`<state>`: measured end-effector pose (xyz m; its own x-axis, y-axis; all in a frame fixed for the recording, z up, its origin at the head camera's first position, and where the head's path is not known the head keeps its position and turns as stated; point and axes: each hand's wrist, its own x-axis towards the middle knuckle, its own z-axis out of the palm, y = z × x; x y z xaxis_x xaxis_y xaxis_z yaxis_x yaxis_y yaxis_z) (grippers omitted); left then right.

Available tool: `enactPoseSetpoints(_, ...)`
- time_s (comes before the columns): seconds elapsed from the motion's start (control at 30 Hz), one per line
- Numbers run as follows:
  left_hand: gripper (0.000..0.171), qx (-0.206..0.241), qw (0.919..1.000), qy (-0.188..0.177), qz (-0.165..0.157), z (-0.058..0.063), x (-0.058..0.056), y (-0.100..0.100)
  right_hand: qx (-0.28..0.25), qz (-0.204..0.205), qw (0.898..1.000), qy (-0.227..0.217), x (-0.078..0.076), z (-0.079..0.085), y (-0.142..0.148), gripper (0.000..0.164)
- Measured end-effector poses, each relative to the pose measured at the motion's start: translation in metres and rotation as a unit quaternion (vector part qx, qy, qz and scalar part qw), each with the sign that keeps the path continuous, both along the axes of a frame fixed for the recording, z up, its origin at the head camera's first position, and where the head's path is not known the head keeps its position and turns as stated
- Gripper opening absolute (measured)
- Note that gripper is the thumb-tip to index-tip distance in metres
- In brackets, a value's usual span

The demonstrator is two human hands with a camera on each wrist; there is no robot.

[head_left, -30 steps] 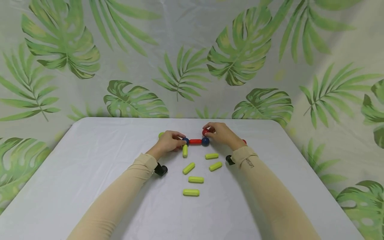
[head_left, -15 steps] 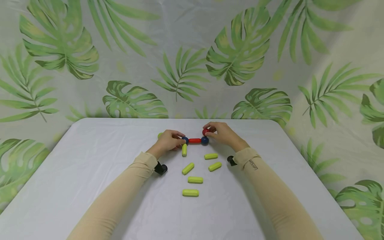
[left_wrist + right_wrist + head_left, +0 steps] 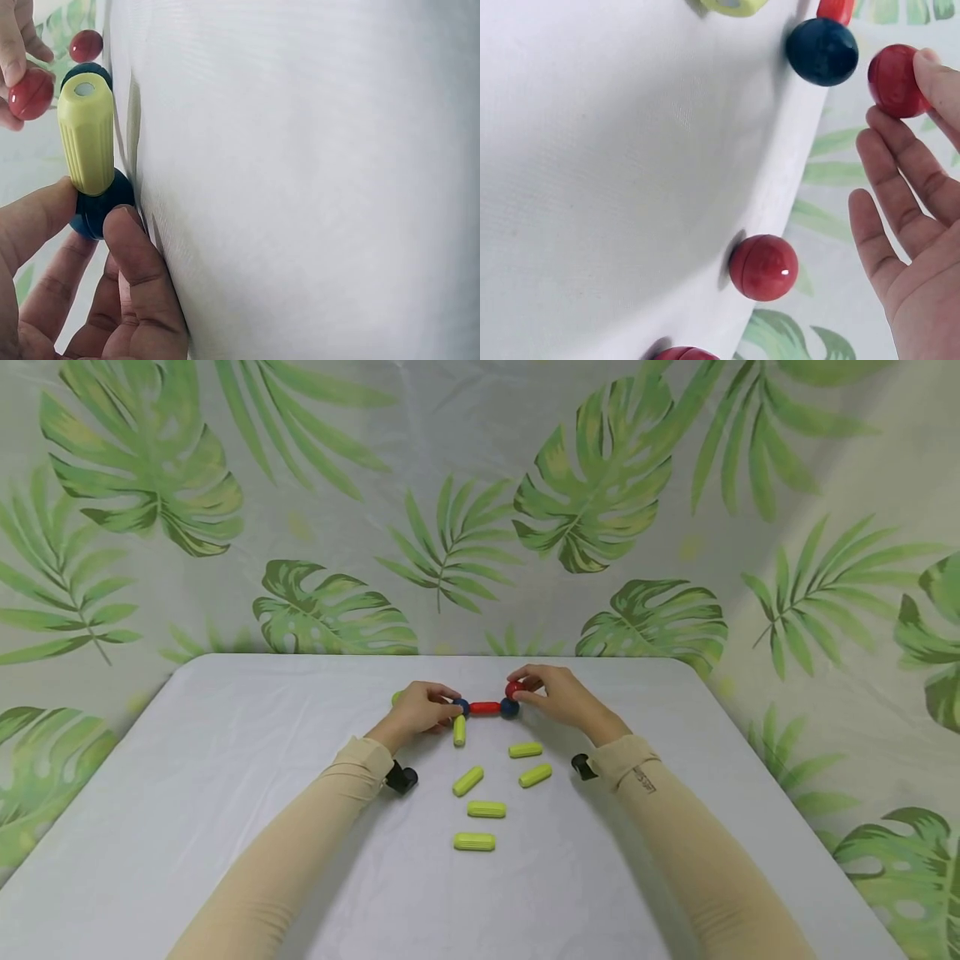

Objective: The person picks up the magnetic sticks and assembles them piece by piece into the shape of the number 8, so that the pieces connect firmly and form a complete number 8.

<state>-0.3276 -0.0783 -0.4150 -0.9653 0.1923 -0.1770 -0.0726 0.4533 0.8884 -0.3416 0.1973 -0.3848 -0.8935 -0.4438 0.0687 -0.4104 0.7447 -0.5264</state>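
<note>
My left hand (image 3: 422, 706) pinches a dark blue ball (image 3: 94, 217) between thumb and fingers, low over the table. A yellow-green magnetic rod (image 3: 86, 142) sticks out from that ball toward me. A red rod (image 3: 485, 707) joins it to a second blue ball (image 3: 822, 52) on the right. My right hand (image 3: 557, 695) holds a red ball (image 3: 894, 81) by thumb and fingertips, its other fingers extended. In the right wrist view, a small gap separates this red ball from the second blue ball.
Several loose yellow-green rods (image 3: 474, 842) lie nearer on the white table (image 3: 225, 777). A green ball (image 3: 396, 697) shows partly behind my left hand. Two more red balls, one whole (image 3: 763, 268) and one cropped, sit beyond my right hand. A leaf-patterned cloth (image 3: 450, 527) hangs behind.
The joined blue balls and red rod have shifted slightly away from me, nearer the held red ball. My right wrist has swung slightly right, covering a red ball seen earlier. Both grips stay the same.
</note>
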Motion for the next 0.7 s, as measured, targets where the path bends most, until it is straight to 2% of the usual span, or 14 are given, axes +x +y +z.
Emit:
enactPoseSetpoints(0.37,0.034,0.004,0.9999,-0.003,0.009,0.001,-0.002,0.000,-0.027,0.019,0.999,0.012,0.013,-0.002,-0.001,0.037)
enactPoseSetpoints(0.7,0.034,-0.003,0.9999,-0.004,0.014,0.001,-0.004,0.000,-0.031,0.039,0.999,0.000,0.030,-0.005,-0.012,0.035)
